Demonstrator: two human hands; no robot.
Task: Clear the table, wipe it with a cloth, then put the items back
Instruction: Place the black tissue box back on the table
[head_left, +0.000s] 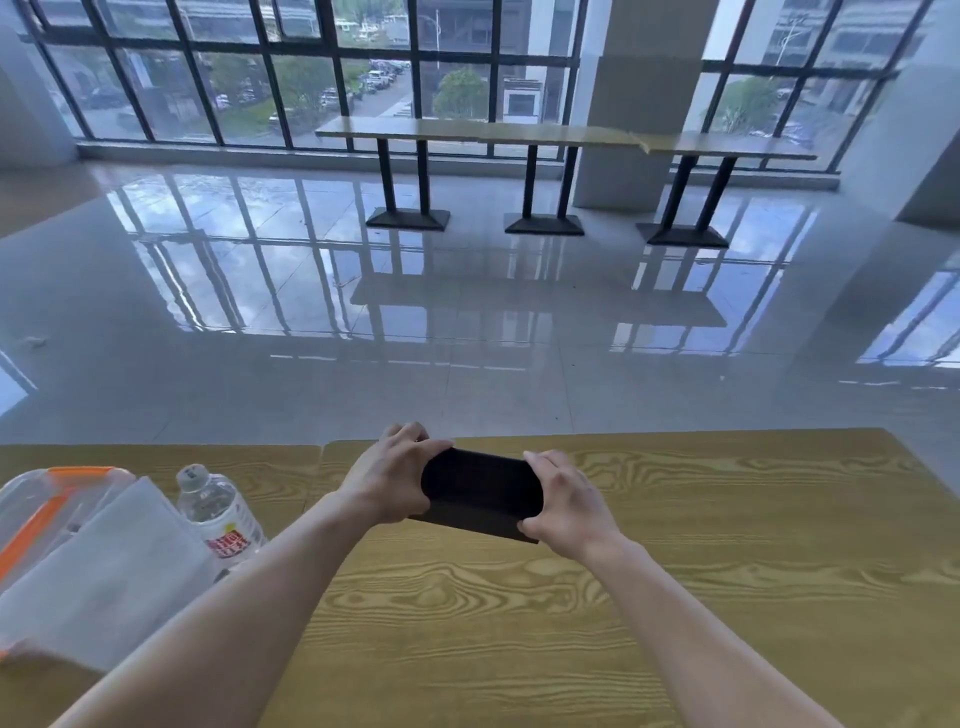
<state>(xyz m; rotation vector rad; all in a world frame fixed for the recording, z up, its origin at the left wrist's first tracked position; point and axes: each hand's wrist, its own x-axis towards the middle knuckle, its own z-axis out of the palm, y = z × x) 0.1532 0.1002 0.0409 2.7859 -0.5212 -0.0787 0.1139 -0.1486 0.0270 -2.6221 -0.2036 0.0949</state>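
Left hand (395, 475): gripping the left end of the black box (480, 491), fingers curled over the far edge.
Right hand (563, 501): clamped on the right end, fingers wrapped round the far corner, thumb at the near corner.
Black box: held between both hands, over the far middle of the table (675, 571); resting on it or just above, cannot tell.
Table: yellow wood grain, seam just left of the hands.
Water bottle (221, 512): upright, left of the left forearm.
White cloth (104, 566): folded, just beside the bottle, lying against the clear container (47, 493).
Clear container: orange clips, far left.
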